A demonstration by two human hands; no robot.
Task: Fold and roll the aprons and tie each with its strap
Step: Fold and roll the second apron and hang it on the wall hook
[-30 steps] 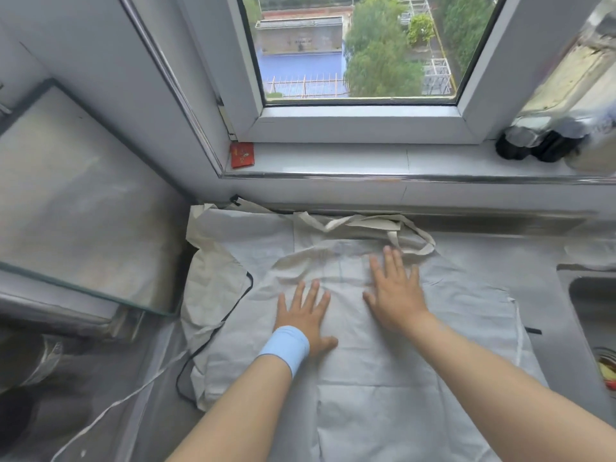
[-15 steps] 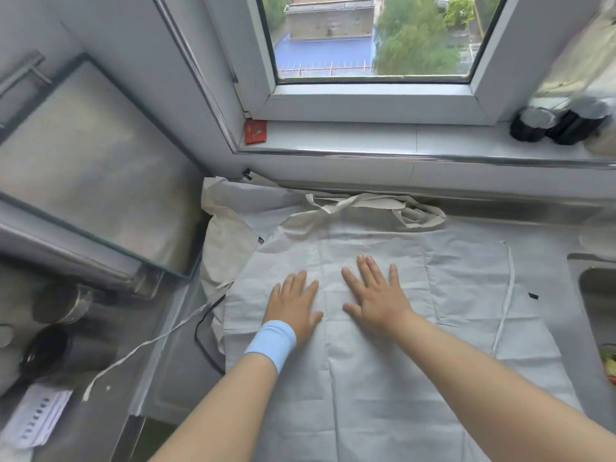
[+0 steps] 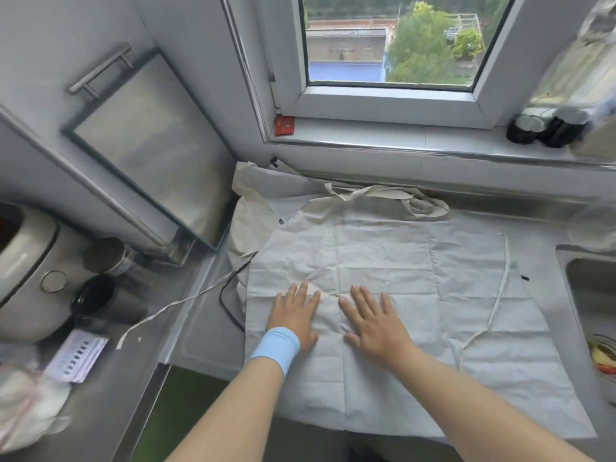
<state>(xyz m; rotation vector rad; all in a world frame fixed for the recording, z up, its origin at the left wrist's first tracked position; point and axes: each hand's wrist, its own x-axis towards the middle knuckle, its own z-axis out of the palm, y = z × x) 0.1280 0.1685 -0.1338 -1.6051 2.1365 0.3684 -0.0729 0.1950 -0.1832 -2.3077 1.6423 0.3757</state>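
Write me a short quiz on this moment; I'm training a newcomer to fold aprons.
1. True or false: the left hand and the right hand both lie flat on the apron.
2. Which wrist wears the blue band? A) left B) right
3. Fill in: the thin strap lies across the apron's ___ half.
Key: 1 true; 2 A; 3 right.

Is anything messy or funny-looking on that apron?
Yes. The apron lies mostly flat, but its left strap snakes far out across the steel counter. The neck strap is bunched in a tangle near the wall. Another cloth sits crumpled underneath at the left.
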